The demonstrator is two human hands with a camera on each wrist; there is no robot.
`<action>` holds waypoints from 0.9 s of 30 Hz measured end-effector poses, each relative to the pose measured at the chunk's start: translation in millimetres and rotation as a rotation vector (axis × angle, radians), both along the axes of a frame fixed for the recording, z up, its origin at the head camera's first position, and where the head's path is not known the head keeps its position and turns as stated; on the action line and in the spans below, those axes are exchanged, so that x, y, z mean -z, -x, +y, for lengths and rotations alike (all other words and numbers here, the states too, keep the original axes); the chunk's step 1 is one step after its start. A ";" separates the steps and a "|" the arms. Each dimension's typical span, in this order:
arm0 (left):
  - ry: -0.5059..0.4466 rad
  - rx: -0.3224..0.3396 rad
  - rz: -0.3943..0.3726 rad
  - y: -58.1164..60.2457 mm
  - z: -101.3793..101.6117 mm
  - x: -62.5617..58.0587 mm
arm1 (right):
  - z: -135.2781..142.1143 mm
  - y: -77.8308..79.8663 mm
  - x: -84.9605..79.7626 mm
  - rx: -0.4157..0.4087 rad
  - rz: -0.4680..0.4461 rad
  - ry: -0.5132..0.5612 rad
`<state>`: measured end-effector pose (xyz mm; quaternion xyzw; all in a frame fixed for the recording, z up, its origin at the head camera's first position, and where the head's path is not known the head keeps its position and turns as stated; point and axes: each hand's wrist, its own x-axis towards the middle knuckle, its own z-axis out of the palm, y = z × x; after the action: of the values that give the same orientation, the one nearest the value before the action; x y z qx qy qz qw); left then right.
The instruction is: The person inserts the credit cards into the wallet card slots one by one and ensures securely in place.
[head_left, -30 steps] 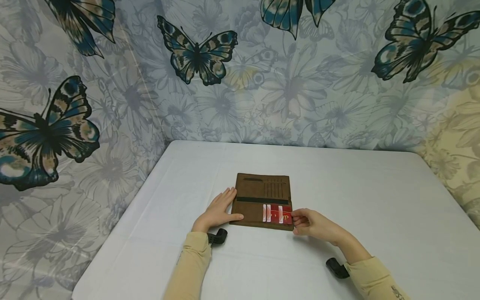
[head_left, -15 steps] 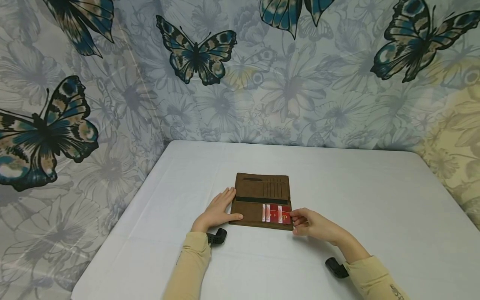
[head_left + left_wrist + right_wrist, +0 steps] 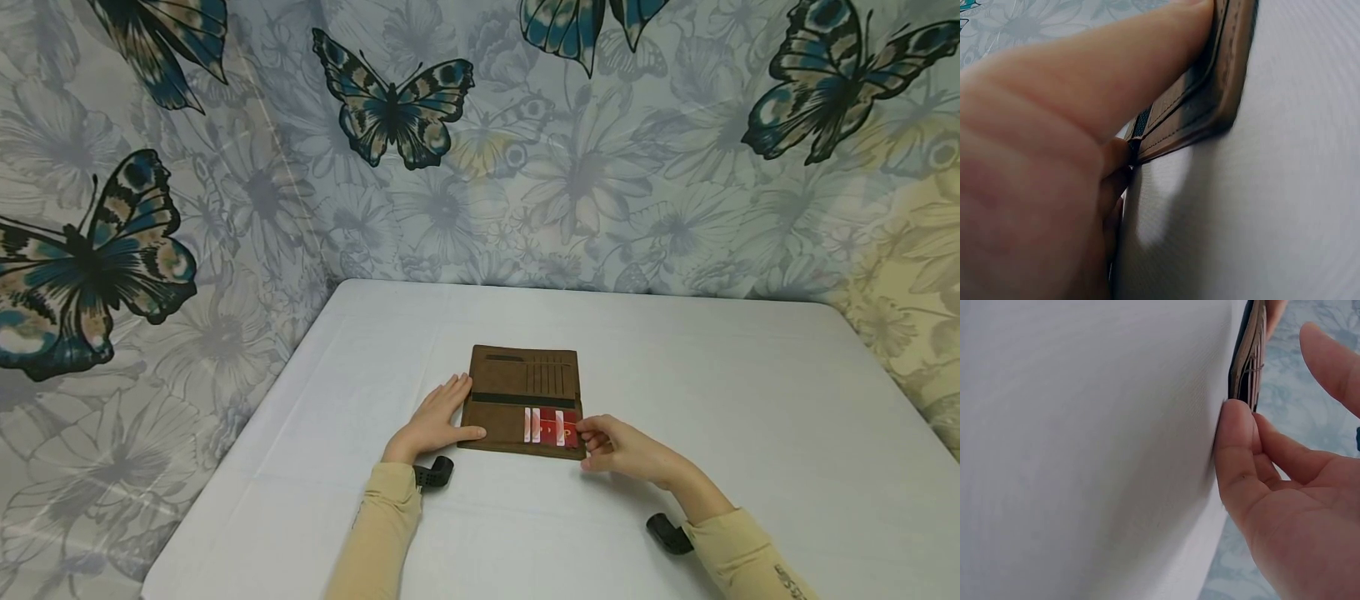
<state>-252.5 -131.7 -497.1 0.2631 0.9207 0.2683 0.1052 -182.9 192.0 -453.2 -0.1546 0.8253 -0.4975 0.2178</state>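
Note:
A brown wallet (image 3: 521,387) lies unfolded on the white table. Several red cards (image 3: 550,427) with white strips sit in its lower right slots. My left hand (image 3: 429,425) rests at the wallet's left edge, thumb laid over the lower left corner and the other fingers stretched along the side. At the right edge, my right hand (image 3: 621,446) touches the outermost card with a fingertip. In the right wrist view its fingers (image 3: 1235,434) bend loosely by the wallet's edge (image 3: 1246,362), and one digit stands apart above them. The exact contact is partly hidden.
The white-covered table (image 3: 675,367) reaches back to a wall (image 3: 585,192) printed with flowers and butterflies. Black wrist cameras are strapped to the left wrist (image 3: 437,473) and right wrist (image 3: 669,533).
My right hand has shifted slightly left, and the outermost red card has slid a little left, deeper into its slot. The left hand and wallet stay almost in place.

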 end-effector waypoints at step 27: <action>-0.004 0.017 0.005 -1.5 -0.4 -3.5 | -2.8 1.5 1.2 -0.002 -0.008 0.022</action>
<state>-250.9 -132.1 -493.7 0.2718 0.9182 0.2685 0.1046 -184.4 189.2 -454.3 -0.1558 0.8189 -0.5068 0.2197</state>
